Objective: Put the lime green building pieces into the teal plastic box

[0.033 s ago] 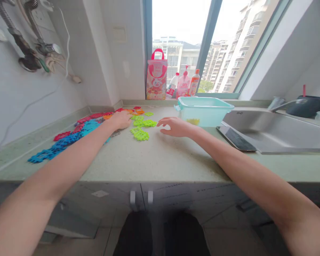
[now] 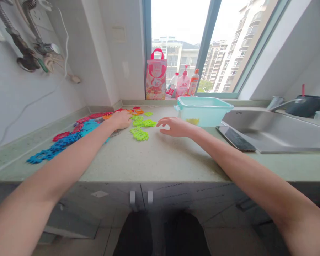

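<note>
My left hand (image 2: 121,119) reaches over the pile, its fingers stretched out by the orange pieces (image 2: 139,112) and the lime green pieces (image 2: 148,123). It looks open, though I cannot tell whether the fingertips touch a piece. These are flat, openwork plastic pieces like snowflake building pieces. Right of the green ones, my right hand (image 2: 173,127) hovers open, thumb and fingers apart and nothing between them. Blue pieces (image 2: 61,144) and red pieces (image 2: 62,136) lie left of my left forearm, which hides part of the pile. Behind my right hand stands a turquoise plastic tub (image 2: 208,113) with something yellow-green inside.
A phone (image 2: 236,138) lies beside the steel sink (image 2: 288,131) on the right. Along the windowsill stand a pink handled bag (image 2: 156,80), a pump bottle (image 2: 183,85) and other bottles. The counter's front edge (image 2: 154,180) runs below my forearms.
</note>
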`<state>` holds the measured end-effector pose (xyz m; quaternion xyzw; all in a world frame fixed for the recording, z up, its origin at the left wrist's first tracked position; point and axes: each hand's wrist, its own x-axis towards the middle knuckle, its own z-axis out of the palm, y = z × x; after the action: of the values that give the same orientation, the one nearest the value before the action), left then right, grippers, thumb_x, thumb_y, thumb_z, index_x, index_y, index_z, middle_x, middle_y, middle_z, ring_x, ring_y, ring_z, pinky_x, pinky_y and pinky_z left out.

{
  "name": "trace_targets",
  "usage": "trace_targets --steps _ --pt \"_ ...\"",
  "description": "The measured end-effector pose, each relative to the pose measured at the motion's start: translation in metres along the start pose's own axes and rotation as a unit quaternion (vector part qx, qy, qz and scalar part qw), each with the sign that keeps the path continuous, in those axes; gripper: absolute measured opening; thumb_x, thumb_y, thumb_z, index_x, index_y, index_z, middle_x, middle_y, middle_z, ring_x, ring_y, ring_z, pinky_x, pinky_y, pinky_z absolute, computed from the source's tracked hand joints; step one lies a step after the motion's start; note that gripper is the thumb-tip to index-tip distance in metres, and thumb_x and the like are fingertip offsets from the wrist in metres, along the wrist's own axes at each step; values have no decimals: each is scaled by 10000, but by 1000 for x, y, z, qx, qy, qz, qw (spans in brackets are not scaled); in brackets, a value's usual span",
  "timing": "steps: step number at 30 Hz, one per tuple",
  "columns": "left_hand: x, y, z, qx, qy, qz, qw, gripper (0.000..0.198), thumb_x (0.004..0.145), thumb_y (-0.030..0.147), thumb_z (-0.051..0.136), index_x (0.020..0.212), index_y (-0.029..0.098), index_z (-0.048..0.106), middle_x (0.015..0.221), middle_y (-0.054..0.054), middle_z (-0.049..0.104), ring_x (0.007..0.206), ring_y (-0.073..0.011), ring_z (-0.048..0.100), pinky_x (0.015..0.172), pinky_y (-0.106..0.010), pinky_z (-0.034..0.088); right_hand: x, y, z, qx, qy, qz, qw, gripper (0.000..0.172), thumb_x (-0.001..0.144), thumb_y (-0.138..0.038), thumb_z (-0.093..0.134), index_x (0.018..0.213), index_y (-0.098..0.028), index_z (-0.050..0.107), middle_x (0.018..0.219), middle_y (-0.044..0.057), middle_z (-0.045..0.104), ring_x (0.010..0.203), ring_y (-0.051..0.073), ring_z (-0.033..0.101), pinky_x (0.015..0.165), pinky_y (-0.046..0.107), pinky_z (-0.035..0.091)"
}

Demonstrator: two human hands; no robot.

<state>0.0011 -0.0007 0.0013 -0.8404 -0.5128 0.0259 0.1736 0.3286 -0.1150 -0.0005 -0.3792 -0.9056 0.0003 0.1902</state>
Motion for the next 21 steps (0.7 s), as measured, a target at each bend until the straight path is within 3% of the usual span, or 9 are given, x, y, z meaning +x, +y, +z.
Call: trace_targets --steps 3,7,12,16,21 --pt "-1 3 -7 8 3 22 1000 560 1011 390 417 1446 187 705 1514 -150 664 1390 -312 605 1151 -396 457 0 1 1 -5 -3 1 1000 314 986 -264 673 1284 -224 765 1271 103 771 1087 238 754 1046 414 557" --pt "-1 10 -13 -9 -15 13 1000 601 968 409 485 1507 200 650 1490 -131 692 1354 -304 638 1132 -377 470 0 3 3 1 2 13 1000 333 980 -274 687 1304 -239 753 1249 106 780 1106 255 749 1065 440 555" --pt "1 7 -16 -66 44 32 996 580 933 263 457 1483 234 640 1456 -55 714 1338 -241 637 1139 -328 454 4 11 22 106 65 47 991 529 1014 -363 649 1525 -238 593 1523 150 642 1333 285 656 1158 490 512" --pt "-2 -7 -8 -31 89 -57 994 577 932 264 463 1472 154 633 1464 -159 676 1381 -318 582 1162 -433 433 18 26 44 168 101 119 973 592 1048 -426 567 1603 -229 504 1645 169 523 1444 297 579 1208 510 468" --pt "-4 -19 9 -20 30 -84 996 643 966 391 469 1568 197 582 1672 -183 488 1548 -361 420 1227 -522 370 45 47 54 162 113 181 963 582 1042 -409 495 1577 -184 536 1615 163 567 1440 289 585 1238 483 431"
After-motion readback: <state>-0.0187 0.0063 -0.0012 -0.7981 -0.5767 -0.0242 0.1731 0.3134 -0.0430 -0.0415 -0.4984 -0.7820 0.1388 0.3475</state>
